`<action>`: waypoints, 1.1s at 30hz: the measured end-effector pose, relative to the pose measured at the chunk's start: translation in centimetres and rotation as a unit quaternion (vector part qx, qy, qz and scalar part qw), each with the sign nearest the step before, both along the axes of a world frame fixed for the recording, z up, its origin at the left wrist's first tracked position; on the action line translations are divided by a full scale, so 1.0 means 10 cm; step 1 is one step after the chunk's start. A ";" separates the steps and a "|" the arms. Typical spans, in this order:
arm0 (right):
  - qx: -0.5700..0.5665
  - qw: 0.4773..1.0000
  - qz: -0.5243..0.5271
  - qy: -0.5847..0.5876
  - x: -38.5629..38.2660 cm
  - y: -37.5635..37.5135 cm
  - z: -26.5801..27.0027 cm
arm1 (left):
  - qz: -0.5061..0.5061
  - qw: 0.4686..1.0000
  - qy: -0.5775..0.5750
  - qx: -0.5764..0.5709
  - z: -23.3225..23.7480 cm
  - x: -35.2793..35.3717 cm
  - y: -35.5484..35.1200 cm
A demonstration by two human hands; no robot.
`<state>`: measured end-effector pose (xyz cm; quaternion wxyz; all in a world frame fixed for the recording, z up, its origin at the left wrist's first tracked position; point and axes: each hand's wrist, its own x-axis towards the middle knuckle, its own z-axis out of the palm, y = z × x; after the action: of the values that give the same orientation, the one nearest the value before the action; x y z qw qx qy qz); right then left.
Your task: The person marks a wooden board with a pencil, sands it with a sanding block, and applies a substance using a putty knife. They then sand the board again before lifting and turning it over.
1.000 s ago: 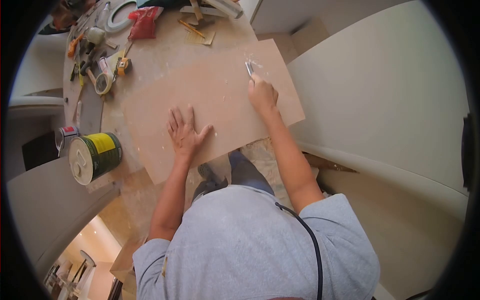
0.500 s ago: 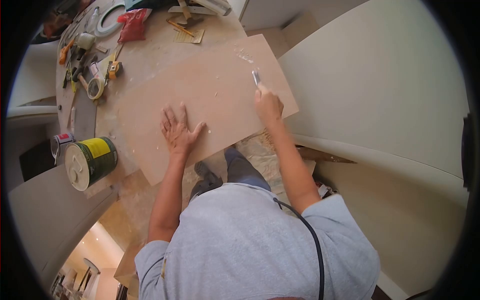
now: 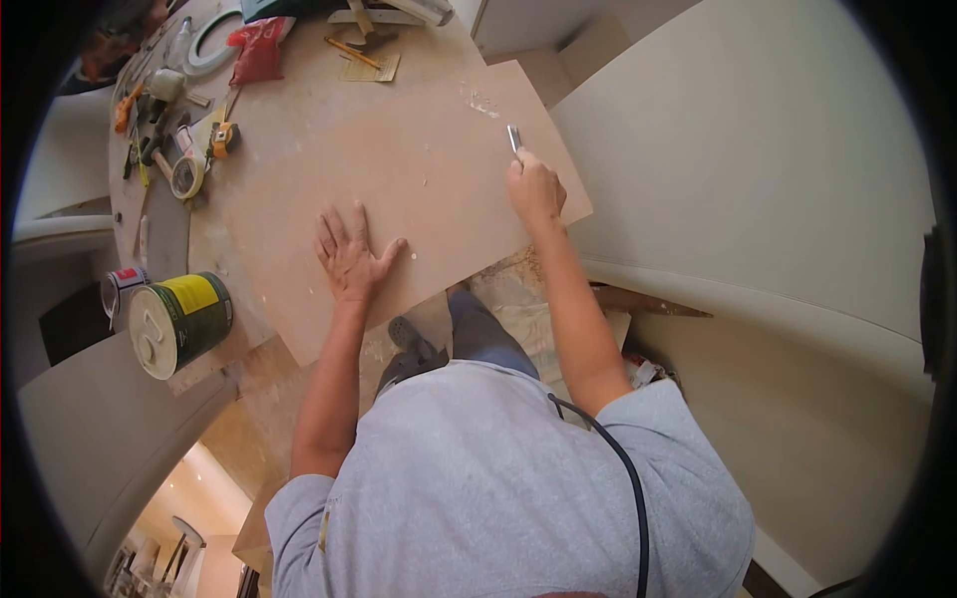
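Observation:
A wide, thin brown board (image 3: 329, 179) lies at a slant on the workbench. Flat on its left part rests my left hand (image 3: 349, 261), palm down and fingers spread. My right hand (image 3: 536, 191) is closed round the handle of a narrow chisel-like tool (image 3: 514, 139), over the board's right end. Its shiny metal blade points away from me; the handle is hidden in my fist. Beyond the tip, pale shavings (image 3: 482, 103) are scattered near the board's far edge. Small white bits dot the surface around my left hand.
A large green and yellow can (image 3: 184, 324) stands at the left beside a smaller can (image 3: 122, 289). Further back are a tape roll (image 3: 186, 177), a tape measure (image 3: 225, 138), a red bag (image 3: 261, 50) and a hammer (image 3: 369, 35). Pale panels (image 3: 738, 169) stand close at the right.
My right hand and the tool have shifted slightly away from me, and the blade shows at a different angle. My left hand stays flat on the board. The whole view has shifted a little.

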<state>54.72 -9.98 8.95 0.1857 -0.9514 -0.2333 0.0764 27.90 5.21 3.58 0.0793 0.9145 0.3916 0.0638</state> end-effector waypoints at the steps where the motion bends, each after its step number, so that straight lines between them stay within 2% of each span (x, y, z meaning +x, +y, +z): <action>1: -0.011 1.000 -0.004 0.004 -0.09 -0.06 -0.03 | 0.003 1.000 0.006 -0.004 0.00 -0.01 -0.01; 8: -0.028 0.999 -0.004 0.026 0.13 0.02 -0.03 | 0.015 0.997 0.028 -0.066 0.00 -0.04 0.00; 9: 0.019 1.000 0.006 0.000 -0.01 -0.04 -0.15 | 0.036 0.996 0.041 -0.066 -0.03 -0.10 -0.03; 10: 0.021 0.999 0.021 0.013 -0.29 -0.09 -0.17 | 0.026 0.998 0.025 -0.049 -0.08 -0.09 -0.04; 12: -0.015 0.988 0.147 0.039 -0.74 -0.29 -0.09 | 0.019 0.999 0.009 -0.030 -0.14 -0.11 0.01; 15: -0.018 0.977 0.205 0.056 -1.19 -0.21 -0.01 | -0.013 1.000 -0.016 -0.004 -0.17 -0.23 -0.06; 16: -0.020 0.975 0.211 0.059 -1.13 -0.09 0.02 | -0.062 0.998 -0.018 -0.019 -0.16 -0.37 -0.10; 17: -0.060 0.981 0.172 0.066 -1.00 0.12 0.03 | -0.107 0.993 -0.017 -0.038 -0.15 -0.57 -0.19; 18: -0.102 0.983 0.134 0.076 -1.00 0.18 0.01 | -0.097 0.994 -0.008 -0.046 -0.10 -0.78 -0.32; 19: -0.107 0.981 0.140 0.083 -1.06 0.09 -0.02 | -0.129 0.989 0.000 -0.067 -0.01 -0.96 -0.41; 21: -0.020 0.974 0.223 0.041 -1.12 -0.07 0.00 | -0.165 0.982 0.002 -0.087 0.05 -1.27 -0.49; 23: -0.004 0.968 0.247 0.050 -1.49 -0.53 0.02 | -0.136 0.985 0.075 -0.080 -0.04 -1.74 -0.54; 24: 0.016 0.961 0.267 0.064 -1.64 -0.68 0.02 | -0.134 0.985 0.074 -0.082 -0.06 -1.92 -0.56; 26: 0.016 0.963 0.262 0.062 -1.81 -0.68 0.03 | -0.015 0.998 0.036 -0.048 -0.10 -2.21 -0.56; 27: 0.019 0.964 0.259 0.058 -1.86 -0.67 0.04 | -0.015 0.998 0.033 -0.049 -0.17 -2.29 -0.55; 29: 0.002 0.966 0.253 0.049 -1.90 -0.60 0.05 | 0.200 0.974 -0.108 -0.020 -0.20 -2.35 -0.52; 30: -0.013 0.968 0.248 0.042 -1.94 -0.58 0.06 | 0.198 0.974 -0.109 -0.021 -0.16 -2.35 -0.52; 31: -0.014 0.968 0.248 0.038 -2.00 -0.60 0.06 | 0.208 0.937 -0.219 -0.175 -0.11 -2.34 -0.48; 32: -0.027 0.970 0.238 0.044 -2.07 -0.63 0.08 | 0.208 0.866 -0.322 -0.321 -0.05 -2.29 -0.45; 33: -0.039 0.971 0.229 0.051 -2.10 -0.64 0.09 | 0.209 0.865 -0.327 -0.319 -0.13 -2.26 -0.44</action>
<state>33.68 -16.36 9.87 0.1373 -0.8742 -0.4317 0.1747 5.29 0.79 2.31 0.4747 0.6632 0.5238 0.2458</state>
